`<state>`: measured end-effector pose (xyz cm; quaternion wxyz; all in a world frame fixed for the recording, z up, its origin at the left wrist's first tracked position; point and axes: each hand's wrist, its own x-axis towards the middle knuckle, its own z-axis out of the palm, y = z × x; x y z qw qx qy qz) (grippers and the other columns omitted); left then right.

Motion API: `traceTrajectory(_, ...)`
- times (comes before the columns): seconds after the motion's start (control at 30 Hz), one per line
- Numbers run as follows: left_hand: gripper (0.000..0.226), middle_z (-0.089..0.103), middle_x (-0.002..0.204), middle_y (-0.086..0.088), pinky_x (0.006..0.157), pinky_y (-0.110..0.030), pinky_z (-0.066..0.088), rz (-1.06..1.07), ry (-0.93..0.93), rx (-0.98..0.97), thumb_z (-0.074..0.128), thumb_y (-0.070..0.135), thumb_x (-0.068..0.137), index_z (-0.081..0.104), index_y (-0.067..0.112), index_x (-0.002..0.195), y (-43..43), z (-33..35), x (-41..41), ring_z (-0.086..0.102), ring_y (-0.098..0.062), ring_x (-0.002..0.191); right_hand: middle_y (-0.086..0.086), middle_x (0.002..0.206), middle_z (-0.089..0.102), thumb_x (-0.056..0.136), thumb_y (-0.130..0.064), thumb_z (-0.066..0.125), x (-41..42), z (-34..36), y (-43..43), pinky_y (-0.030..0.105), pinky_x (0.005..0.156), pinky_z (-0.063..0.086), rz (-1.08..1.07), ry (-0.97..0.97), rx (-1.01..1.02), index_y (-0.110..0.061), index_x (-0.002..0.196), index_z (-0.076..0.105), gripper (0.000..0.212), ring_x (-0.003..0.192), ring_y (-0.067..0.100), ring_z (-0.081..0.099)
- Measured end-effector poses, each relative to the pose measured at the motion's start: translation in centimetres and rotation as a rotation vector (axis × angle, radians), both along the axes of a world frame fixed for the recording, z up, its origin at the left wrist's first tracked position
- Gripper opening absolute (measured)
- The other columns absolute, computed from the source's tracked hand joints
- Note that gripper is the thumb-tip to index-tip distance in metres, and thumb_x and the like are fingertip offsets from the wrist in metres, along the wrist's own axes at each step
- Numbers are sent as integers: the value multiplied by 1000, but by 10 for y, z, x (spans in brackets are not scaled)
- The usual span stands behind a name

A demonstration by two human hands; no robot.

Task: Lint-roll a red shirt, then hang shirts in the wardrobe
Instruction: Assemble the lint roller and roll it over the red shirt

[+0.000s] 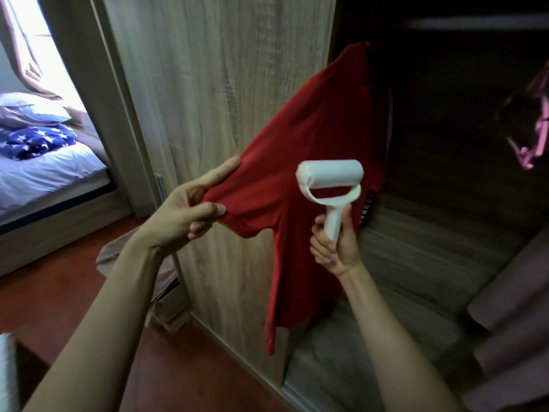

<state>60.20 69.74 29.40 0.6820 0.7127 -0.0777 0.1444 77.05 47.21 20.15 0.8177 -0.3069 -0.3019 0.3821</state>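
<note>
A red shirt (312, 120) hangs at the open wardrobe (445, 144), its top in the dark by the wooden side panel. My left hand (190, 209) pinches the end of the shirt's sleeve and pulls it out to the left, stretching the cloth. My right hand (335, 245) grips the handle of a white lint roller (329, 173). The roller head lies against the shirt's front, near its right edge. What the shirt hangs from is hidden in shadow.
A wood-grain wardrobe panel (208, 84) stands behind the sleeve. A pink hanger (534, 138) hangs inside at the right. Folded mauve cloth (511, 307) lies at the lower right. A bed (44, 168) with a star-print blanket (38, 141) shows through the doorway. A box (169, 298) sits on the red floor.
</note>
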Motion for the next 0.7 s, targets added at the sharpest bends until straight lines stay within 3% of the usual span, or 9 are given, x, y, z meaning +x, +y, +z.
traceTrajectory(0.13, 73, 52, 63, 10, 37, -13, 34, 90, -56, 95, 46, -17, 92, 46, 37, 141, -24, -20, 4, 32, -4, 38, -4, 36, 38, 66, -67, 69, -22, -27, -25, 10, 27, 26, -223, 63, -34, -11, 80, 71, 58, 24, 4, 33)
traceTrajectory(0.2, 70, 65, 77, 15, 43, -15, 41, 121, -80, 168, 48, -13, 94, 40, 37, 143, -36, -34, 9, 38, -6, 42, -3, 37, 38, 66, -69, 69, -30, -37, -35, 11, 28, 25, -332, 58, -104, -11, 81, 71, 60, 25, 4, 32)
traceTrajectory(0.23, 69, 69, 98, 15, 46, -16, 44, 131, -99, 203, 49, -10, 95, 38, 38, 144, -43, -39, 11, 41, -7, 44, -3, 37, 38, 66, -70, 68, -33, -41, -39, 11, 28, 23, -373, 56, -132, -11, 82, 70, 61, 25, 5, 32)
traceTrajectory(0.3, 68, 58, 134, 18, 53, -18, 49, 118, -124, 235, 51, -6, 96, 35, 36, 146, -52, -53, 19, 46, -7, 49, -3, 38, 37, 68, -70, 66, -38, -48, -48, 13, 29, 19, -429, 51, -174, -10, 84, 70, 63, 25, 5, 31)
traceTrajectory(0.37, 68, 61, 130, 20, 59, -21, 53, 83, -117, 243, 51, -5, 97, 31, 35, 148, -58, -66, 28, 53, -9, 53, -2, 39, 37, 70, -69, 66, -44, -54, -57, 16, 30, 15, -472, 49, -204, -8, 86, 69, 63, 25, 5, 31)
traceTrajectory(0.43, 69, 71, 104, 1, 63, -21, 56, 41, -85, 235, 51, -4, 97, 26, 30, 151, -64, -77, 35, 63, -11, 60, -2, 39, 36, 70, -68, 67, -50, -61, -67, 15, 30, 15, -516, 61, -226, -7, 87, 68, 63, 25, 5, 31)
traceTrajectory(0.5, 70, 71, 95, -6, 66, -17, 54, -8, -42, 220, 50, -4, 97, 21, 27, 152, -68, -87, 42, 69, -8, 75, -2, 40, 37, 69, -68, 68, -56, -68, -77, 11, 29, 19, -564, 86, -251, -7, 88, 67, 65, 24, 5, 31)
traceTrajectory(0.6, 72, 70, 110, 0, 88, -21, 53, -80, 17, 231, 51, -3, 97, 18, 28, 153, -74, -101, 55, 68, -8, 106, -2, 39, 37, 69, -69, 66, -66, -81, -92, 10, 28, 24, -646, 137, -279, -7, 88, 67, 65, 24, 6, 31)
traceTrajectory(0.7, 72, 64, 128, 8, 101, -21, 42, -139, 39, 266, 54, -4, 96, 24, 28, 154, -80, -114, 69, 58, -4, 110, -2, 39, 35, 73, -68, 56, -75, -88, -104, 10, 29, 22, -749, 202, -330, -10, 84, 67, 60, 24, 7, 29)
